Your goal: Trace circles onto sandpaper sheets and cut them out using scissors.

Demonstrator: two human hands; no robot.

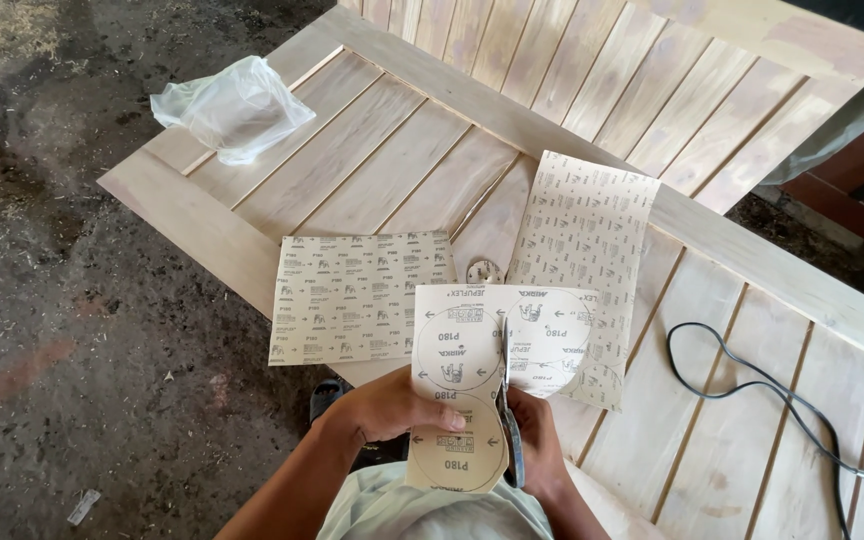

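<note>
My left hand grips a cream sandpaper sheet, back side up, with round outlines drawn on it. My right hand holds scissors, their blades cutting up into the sheet between two of the circles. A partly cut disc hangs at the sheet's lower end. All of this is held over the near edge of a pale slatted wooden door panel lying flat.
Two more sandpaper sheets lie on the panel, one at the left and one at the right, with a small round disc between them. A crumpled clear plastic bag sits at the far left corner. A black cable trails on the right. Dirty concrete floor lies to the left.
</note>
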